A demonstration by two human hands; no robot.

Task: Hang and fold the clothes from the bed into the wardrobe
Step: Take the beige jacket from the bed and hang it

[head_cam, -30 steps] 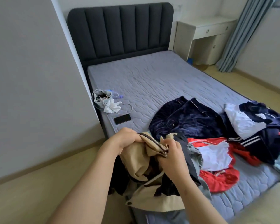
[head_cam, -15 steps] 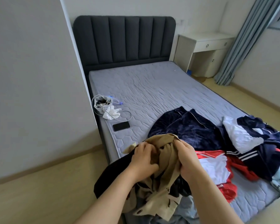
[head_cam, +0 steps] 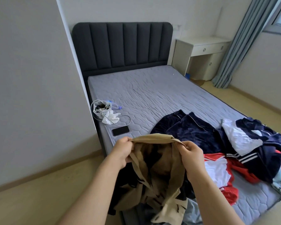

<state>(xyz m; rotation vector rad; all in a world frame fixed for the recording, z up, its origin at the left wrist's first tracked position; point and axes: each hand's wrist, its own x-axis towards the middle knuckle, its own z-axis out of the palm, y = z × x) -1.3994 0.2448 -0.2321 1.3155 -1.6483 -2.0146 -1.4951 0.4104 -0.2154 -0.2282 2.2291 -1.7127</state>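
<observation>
At the bed's (head_cam: 152, 88) near left corner, a person is lifting a tan coat (head_cam: 159, 168), the left hand (head_cam: 123, 151) and right hand (head_cam: 191, 153) each gripping its top edge. Bunched together on the crumpled cloth half a second ago, the hands are now drawing apart and pulling that edge taut, probably opening it for hanging. The coat is drooping creased, its dark lining showing. Beyond, a red-and-white top (head_cam: 217, 169) and navy clothes (head_cam: 188, 130) are waiting along the right edge, a phone (head_cam: 120, 130) lying by the left.
</observation>
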